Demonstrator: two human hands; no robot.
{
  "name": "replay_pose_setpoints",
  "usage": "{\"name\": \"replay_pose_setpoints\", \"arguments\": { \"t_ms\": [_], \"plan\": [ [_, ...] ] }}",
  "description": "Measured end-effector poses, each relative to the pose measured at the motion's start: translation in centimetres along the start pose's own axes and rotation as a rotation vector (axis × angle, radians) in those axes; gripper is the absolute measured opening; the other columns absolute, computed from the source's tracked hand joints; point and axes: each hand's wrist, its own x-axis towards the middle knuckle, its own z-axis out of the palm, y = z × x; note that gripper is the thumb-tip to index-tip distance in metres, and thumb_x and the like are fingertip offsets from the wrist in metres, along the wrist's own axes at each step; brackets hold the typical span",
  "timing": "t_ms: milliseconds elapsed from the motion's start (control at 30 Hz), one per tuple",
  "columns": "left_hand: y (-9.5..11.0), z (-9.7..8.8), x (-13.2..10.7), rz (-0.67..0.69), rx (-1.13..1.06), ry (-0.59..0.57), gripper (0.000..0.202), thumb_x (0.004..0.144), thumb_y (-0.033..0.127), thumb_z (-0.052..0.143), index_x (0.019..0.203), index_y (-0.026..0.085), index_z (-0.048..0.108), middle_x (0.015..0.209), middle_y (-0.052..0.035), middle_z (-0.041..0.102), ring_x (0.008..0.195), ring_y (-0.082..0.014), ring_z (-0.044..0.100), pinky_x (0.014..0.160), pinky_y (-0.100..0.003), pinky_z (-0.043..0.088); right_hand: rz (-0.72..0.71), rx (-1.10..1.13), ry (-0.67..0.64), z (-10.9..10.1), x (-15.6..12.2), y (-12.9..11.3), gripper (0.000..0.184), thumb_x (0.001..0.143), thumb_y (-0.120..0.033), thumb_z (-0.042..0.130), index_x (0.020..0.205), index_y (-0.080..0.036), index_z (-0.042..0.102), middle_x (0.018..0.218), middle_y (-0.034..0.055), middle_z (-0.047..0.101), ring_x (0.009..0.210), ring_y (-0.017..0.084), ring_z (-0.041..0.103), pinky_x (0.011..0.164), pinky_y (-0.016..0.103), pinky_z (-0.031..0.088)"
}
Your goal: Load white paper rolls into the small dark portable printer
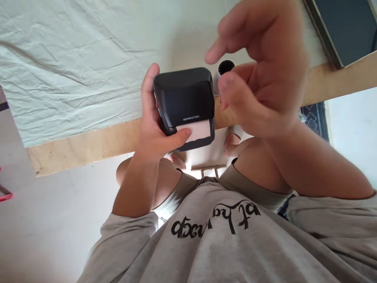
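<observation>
My left hand (153, 129) grips a black label printer (184, 96) marked NIIMBOT, holding it up near the table's front edge. From the printer's slot a white paper label strip (202, 130) sticks out with a ragged end. The left thumb presses on that strip. To the right of the printer, apart from it, my right hand (262, 74) is raised with its fingers bent and spread. Nothing shows between those fingers, though motion blurs them a little. Partly hidden behind the right hand stands a small white cylinder with a dark top (226, 67).
A pale wrinkled cloth (73, 70) covers the table, whose bare wooden edge (88, 149) runs along the front. At the upper right lies a dark framed panel (347, 29). A patterned dark mat (315, 120) is on the floor at right. Something pink-red (6, 197) shows at far left.
</observation>
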Motion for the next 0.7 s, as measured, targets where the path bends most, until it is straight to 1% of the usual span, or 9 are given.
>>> {"name": "replay_pose_setpoints", "arguments": {
  "t_ms": [33,100,200,267,333,400,467,533,700],
  "plan": [
    [0.2,0.0,0.0,-0.003,-0.009,-0.007,0.089,0.061,0.025,0.084,0.137,0.048,0.043,0.13,0.0036,0.058,0.107,-0.0238,0.059,0.085,-0.039,0.055,0.007,-0.01,-0.014,-0.1,-0.1,0.0,0.026,0.095,-0.021,0.046,0.119,-0.012,0.048,0.118,0.0036,0.058,0.098,0.005,0.06,0.061,0.012,0.05],
    [0.8,0.4,-0.1,-0.022,-0.038,-0.031,0.085,0.062,0.02,0.085,0.134,0.047,0.047,0.127,0.0043,0.059,0.107,-0.0216,0.06,0.086,-0.035,0.055,0.024,-0.063,-0.093,-0.1,-0.2,0.0,0.022,0.093,-0.026,0.052,0.11,-0.014,0.055,0.114,0.002,0.063,0.094,0.005,0.061,0.055,0.014,0.047],
    [1.9,1.2,-0.1,-0.139,-0.095,0.025,0.069,0.07,0.024,0.084,0.128,0.041,0.051,0.128,0.0044,0.058,0.112,-0.0197,0.059,0.096,-0.035,0.052,0.013,-0.141,-0.198,0.4,-0.6,-0.1,0.018,0.091,-0.03,0.056,0.107,-0.02,0.057,0.126,0.0004,0.063,0.103,0.009,0.064,0.063,0.018,0.053],
    [2.1,1.5,-0.2,-0.117,-0.123,0.073,0.061,0.071,0.033,0.083,0.125,0.036,0.054,0.123,0.0032,0.059,0.108,-0.0192,0.059,0.09,-0.032,0.052,-0.011,-0.148,-0.195,0.9,-0.9,-0.2,0.017,0.09,-0.025,0.058,0.106,-0.021,0.057,0.131,0.0,0.061,0.113,0.011,0.063,0.071,0.02,0.057],
    [2.0,1.4,-0.3,-0.118,-0.089,0.138,0.047,0.074,0.034,0.078,0.117,0.031,0.061,0.11,0.001,0.063,0.098,-0.0183,0.059,0.081,-0.03,0.05,-0.019,-0.136,-0.185,1.2,-1.1,-0.3,0.018,0.088,-0.022,0.059,0.106,-0.022,0.056,0.132,-0.0006,0.062,0.116,0.011,0.063,0.076,0.021,0.058],
    [1.9,1.3,-0.4,-0.154,-0.046,0.155,0.034,0.076,0.033,0.077,0.108,0.028,0.065,0.099,-0.0001,0.064,0.089,-0.0176,0.06,0.076,-0.03,0.049,-0.022,-0.122,-0.197,1.3,-1.2,-0.3,0.017,0.088,-0.021,0.06,0.104,-0.023,0.056,0.132,-0.0014,0.062,0.115,0.011,0.063,0.079,0.023,0.059],
    [1.9,1.1,-0.4,-0.177,-0.039,0.141,0.034,0.074,0.038,0.079,0.104,0.029,0.066,0.094,0.0002,0.065,0.084,-0.0173,0.06,0.072,-0.03,0.048,-0.019,-0.122,-0.219,1.2,-1.2,-0.3,0.013,0.088,-0.02,0.059,0.101,-0.024,0.058,0.134,-0.0024,0.061,0.117,0.012,0.063,0.083,0.025,0.06],
    [2.0,1.1,-0.4,-0.177,-0.048,0.133,0.035,0.073,0.04,0.079,0.103,0.029,0.066,0.095,0.0003,0.064,0.085,-0.0178,0.061,0.071,-0.03,0.048,-0.013,-0.131,-0.224,1.2,-1.1,-0.2,0.01,0.089,-0.019,0.058,0.097,-0.025,0.061,0.136,-0.0017,0.059,0.121,0.013,0.061,0.09,0.029,0.06],
    [2.1,1.2,-0.5,-0.192,-0.059,0.146,0.031,0.076,0.032,0.075,0.105,0.03,0.066,0.094,-0.0004,0.062,0.085,-0.0181,0.062,0.071,-0.028,0.048,-0.038,-0.135,-0.217,1.4,-1.1,-0.2,0.005,0.09,-0.02,0.058,0.091,-0.024,0.062,0.134,0.0014,0.06,0.124,0.014,0.059,0.095,0.032,0.059]
  ]
}}
